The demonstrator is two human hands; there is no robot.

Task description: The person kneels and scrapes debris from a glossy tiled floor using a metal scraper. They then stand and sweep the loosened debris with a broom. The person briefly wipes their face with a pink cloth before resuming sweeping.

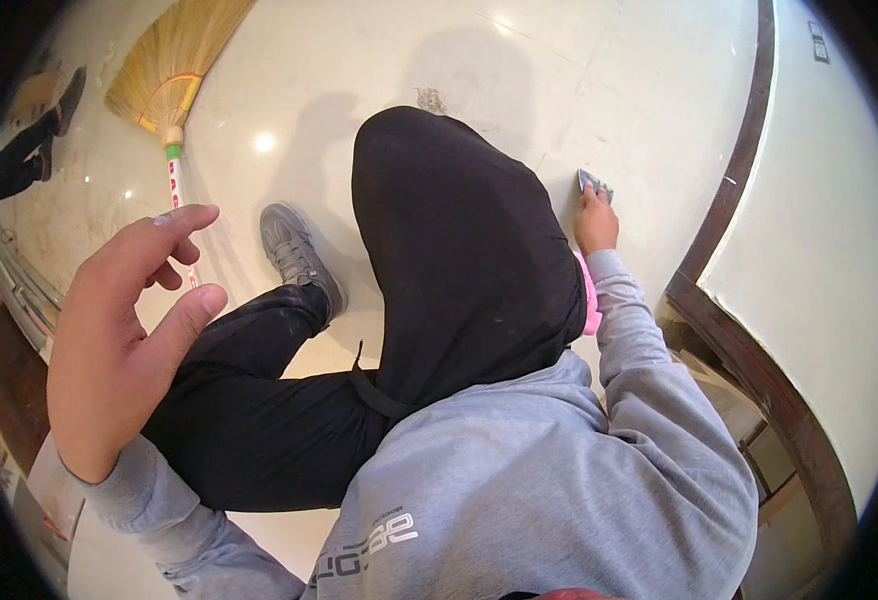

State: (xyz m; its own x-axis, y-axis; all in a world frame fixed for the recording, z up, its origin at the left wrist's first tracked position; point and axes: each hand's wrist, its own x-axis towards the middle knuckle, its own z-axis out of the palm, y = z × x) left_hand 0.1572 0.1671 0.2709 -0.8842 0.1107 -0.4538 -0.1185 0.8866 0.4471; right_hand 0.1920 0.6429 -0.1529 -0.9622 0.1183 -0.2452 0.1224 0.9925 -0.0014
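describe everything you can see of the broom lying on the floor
The broom lies flat on the glossy pale floor at the upper left. Its head is a fan of straw-coloured grass bristles, bound near the neck with a thin red line and a yellow band. A pale collar joins it to a thin stick handle wrapped green, then white with red markings. The handle runs down toward the left hand, which hides its lower end; whether they touch cannot be told.

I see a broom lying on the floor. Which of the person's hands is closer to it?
Left. The left hand is raised, open and empty, beside the broom handle. The right hand is far across the knee, pressing a small grey thing on the floor.
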